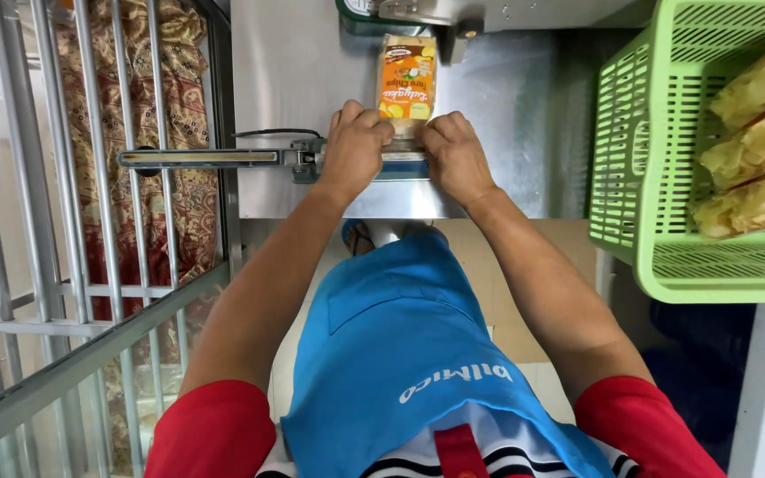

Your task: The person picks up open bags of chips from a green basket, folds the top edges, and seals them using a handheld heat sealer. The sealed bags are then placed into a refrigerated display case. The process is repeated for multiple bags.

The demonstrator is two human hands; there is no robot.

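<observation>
A snack bag (pixel 406 81) with an orange and yellow label lies on the steel table (pixel 524 115), its near end over a blue sealing machine (pixel 405 165). My left hand (pixel 353 146) pinches the bag's near left corner on the sealer. My right hand (pixel 455 153) grips the near right corner. Both hands press down on the sealer bar, side by side. The sealer's long handle (pixel 201 158) sticks out to the left past the table edge.
A green plastic basket (pixel 644 133) with several filled clear bags of yellow chips (pixel 759 142) stands at the right. Metal window bars (pixel 73 221) and a patterned curtain (pixel 179 106) fill the left. A scale base (pixel 374 13) sits at the table's far edge.
</observation>
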